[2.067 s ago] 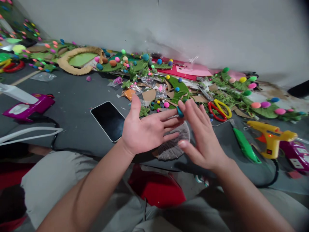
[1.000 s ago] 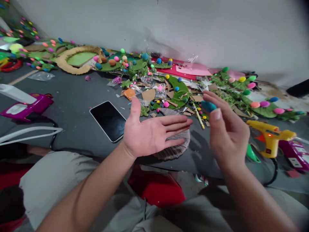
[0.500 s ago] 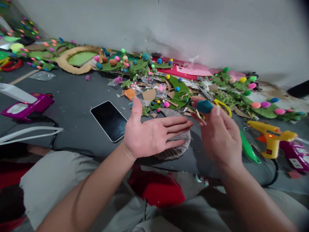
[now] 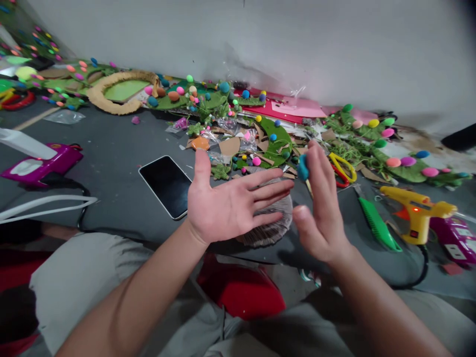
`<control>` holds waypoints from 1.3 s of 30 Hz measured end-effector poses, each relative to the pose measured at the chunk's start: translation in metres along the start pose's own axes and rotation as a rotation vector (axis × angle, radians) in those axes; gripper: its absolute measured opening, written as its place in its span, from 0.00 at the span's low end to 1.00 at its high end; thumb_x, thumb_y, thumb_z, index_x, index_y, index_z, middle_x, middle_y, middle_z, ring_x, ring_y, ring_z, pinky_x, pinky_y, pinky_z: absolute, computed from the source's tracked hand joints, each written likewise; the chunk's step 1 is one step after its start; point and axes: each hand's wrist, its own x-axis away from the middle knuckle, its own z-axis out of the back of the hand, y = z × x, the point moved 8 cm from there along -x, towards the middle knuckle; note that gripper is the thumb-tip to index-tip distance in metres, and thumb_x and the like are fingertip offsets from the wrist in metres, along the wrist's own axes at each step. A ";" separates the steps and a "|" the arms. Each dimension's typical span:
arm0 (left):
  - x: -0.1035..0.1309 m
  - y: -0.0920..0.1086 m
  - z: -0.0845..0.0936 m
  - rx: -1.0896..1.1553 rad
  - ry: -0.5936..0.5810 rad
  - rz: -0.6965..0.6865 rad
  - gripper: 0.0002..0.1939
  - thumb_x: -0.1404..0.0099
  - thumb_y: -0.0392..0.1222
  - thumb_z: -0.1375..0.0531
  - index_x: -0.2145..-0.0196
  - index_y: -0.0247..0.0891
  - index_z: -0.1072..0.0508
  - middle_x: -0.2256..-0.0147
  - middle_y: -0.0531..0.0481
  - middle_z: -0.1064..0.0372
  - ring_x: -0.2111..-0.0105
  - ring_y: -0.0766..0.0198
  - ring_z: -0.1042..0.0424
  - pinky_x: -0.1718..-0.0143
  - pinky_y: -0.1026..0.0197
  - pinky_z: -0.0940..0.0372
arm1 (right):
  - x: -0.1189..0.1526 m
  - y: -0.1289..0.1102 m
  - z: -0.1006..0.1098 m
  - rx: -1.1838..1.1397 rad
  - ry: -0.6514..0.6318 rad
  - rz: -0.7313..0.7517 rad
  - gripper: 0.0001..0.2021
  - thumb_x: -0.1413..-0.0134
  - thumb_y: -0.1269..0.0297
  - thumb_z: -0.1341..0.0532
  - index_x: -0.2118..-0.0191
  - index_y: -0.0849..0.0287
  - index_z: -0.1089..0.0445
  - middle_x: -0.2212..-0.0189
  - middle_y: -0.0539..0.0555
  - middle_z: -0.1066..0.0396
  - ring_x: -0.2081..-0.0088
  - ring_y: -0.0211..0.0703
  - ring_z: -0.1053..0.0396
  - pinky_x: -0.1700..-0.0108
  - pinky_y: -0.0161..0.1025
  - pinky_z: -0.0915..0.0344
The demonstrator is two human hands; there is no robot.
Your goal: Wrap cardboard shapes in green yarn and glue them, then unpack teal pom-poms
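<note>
My left hand (image 4: 238, 206) is held palm up with its fingers stretched out and nothing on the palm. Beneath it, partly hidden, lies a round grey yarn-wrapped form (image 4: 269, 233) on the grey table. To its right my right hand (image 4: 322, 208) is turned on edge, fingers straight and thumb apart. A teal felt lump (image 4: 303, 167) shows beside the right fingers; whether it touches them I cannot tell. Just left of my left hand lies a phone (image 4: 165, 186) with a dark screen. Scissors with yellow and red handles (image 4: 344, 168) lie behind my right hand.
A yellow glue gun (image 4: 416, 210) with a lit red light and a green cutter (image 4: 377, 223) lie at right. Purple devices stand at both sides, one at left (image 4: 42, 166). Felt leaves, coloured balls, cardboard scraps and a tan ring (image 4: 107, 106) line the back.
My right hand has gone from pinching the teal lump to straight fingers with the thumb apart, and has moved slightly left. The lump sits lower-left of before. My left hand has barely shifted.
</note>
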 end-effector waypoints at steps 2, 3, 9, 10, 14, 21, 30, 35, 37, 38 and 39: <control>0.001 -0.001 0.001 -0.068 0.012 -0.008 0.61 0.47 0.86 0.69 0.32 0.42 0.41 0.29 0.40 0.46 0.28 0.45 0.50 0.37 0.44 0.38 | 0.001 -0.001 -0.009 0.138 -0.065 0.060 0.39 0.35 0.44 0.43 0.24 0.40 0.59 0.22 0.46 0.70 0.24 0.66 0.66 0.27 0.68 0.58; 0.001 -0.002 0.001 -0.105 0.019 -0.009 0.61 0.47 0.86 0.69 0.31 0.44 0.43 0.29 0.40 0.46 0.28 0.44 0.49 0.38 0.44 0.38 | 0.001 -0.001 -0.013 0.191 -0.092 0.078 0.41 0.36 0.44 0.41 0.24 0.40 0.59 0.22 0.46 0.71 0.24 0.69 0.66 0.27 0.69 0.59; 0.000 0.000 -0.003 -0.151 0.004 -0.027 0.61 0.46 0.85 0.69 0.29 0.42 0.46 0.29 0.41 0.48 0.27 0.45 0.53 0.36 0.43 0.40 | 0.001 0.007 -0.008 0.001 -0.020 -0.040 0.33 0.30 0.42 0.56 0.24 0.40 0.61 0.23 0.45 0.66 0.24 0.60 0.65 0.27 0.66 0.56; 0.000 0.000 -0.004 -0.136 -0.001 -0.031 0.61 0.46 0.85 0.69 0.30 0.41 0.46 0.28 0.41 0.49 0.27 0.45 0.54 0.35 0.43 0.40 | 0.001 0.008 -0.004 -0.045 0.016 -0.071 0.33 0.29 0.42 0.59 0.24 0.39 0.63 0.23 0.45 0.64 0.23 0.58 0.65 0.26 0.65 0.55; 0.001 0.002 -0.007 -0.116 0.004 -0.035 0.61 0.46 0.86 0.68 0.29 0.41 0.46 0.29 0.40 0.47 0.27 0.44 0.53 0.36 0.43 0.39 | 0.001 0.004 -0.007 0.048 -0.015 -0.007 0.37 0.32 0.39 0.53 0.24 0.39 0.64 0.23 0.43 0.72 0.23 0.62 0.71 0.26 0.67 0.62; -0.003 -0.001 0.003 -0.197 0.050 -0.012 0.57 0.44 0.85 0.65 0.31 0.44 0.40 0.30 0.42 0.43 0.28 0.44 0.49 0.35 0.44 0.39 | 0.002 0.027 -0.011 -0.360 0.037 -0.185 0.31 0.31 0.38 0.60 0.28 0.37 0.46 0.24 0.44 0.57 0.24 0.55 0.61 0.27 0.65 0.53; 0.007 0.053 0.029 -0.906 0.490 -0.498 0.30 0.39 0.49 0.29 0.40 0.49 0.27 0.35 0.47 0.33 0.36 0.48 0.33 0.34 0.45 0.37 | 0.002 0.030 -0.028 -1.130 -0.249 -0.513 0.49 0.43 0.30 0.78 0.34 0.44 0.37 0.29 0.48 0.42 0.28 0.51 0.45 0.37 0.63 0.34; 0.012 0.059 0.002 -1.211 0.350 -0.521 0.29 0.35 0.46 0.31 0.37 0.51 0.29 0.34 0.52 0.35 0.33 0.52 0.37 0.31 0.49 0.41 | 0.010 0.025 -0.047 -1.151 -0.359 -0.573 0.56 0.48 0.26 0.81 0.32 0.51 0.39 0.29 0.53 0.42 0.29 0.51 0.42 0.38 0.58 0.31; 0.011 0.059 0.000 -1.246 0.337 -0.498 0.28 0.34 0.47 0.32 0.38 0.48 0.28 0.35 0.50 0.34 0.34 0.52 0.36 0.31 0.49 0.41 | 0.011 0.026 -0.049 -1.105 -0.347 -0.571 0.57 0.48 0.27 0.82 0.33 0.53 0.36 0.31 0.54 0.37 0.31 0.51 0.39 0.41 0.57 0.29; 0.010 0.058 0.000 -1.253 0.339 -0.485 0.27 0.34 0.47 0.32 0.38 0.47 0.28 0.36 0.50 0.33 0.34 0.52 0.36 0.31 0.49 0.40 | 0.011 0.025 -0.050 -1.082 -0.335 -0.562 0.58 0.47 0.28 0.82 0.34 0.53 0.34 0.33 0.55 0.35 0.33 0.51 0.36 0.42 0.57 0.28; 0.009 0.058 0.001 -1.260 0.347 -0.473 0.27 0.34 0.48 0.32 0.39 0.46 0.27 0.36 0.48 0.32 0.34 0.52 0.35 0.32 0.50 0.40 | 0.011 0.025 -0.050 -1.057 -0.325 -0.553 0.57 0.46 0.28 0.82 0.36 0.53 0.32 0.35 0.56 0.32 0.35 0.52 0.34 0.42 0.57 0.28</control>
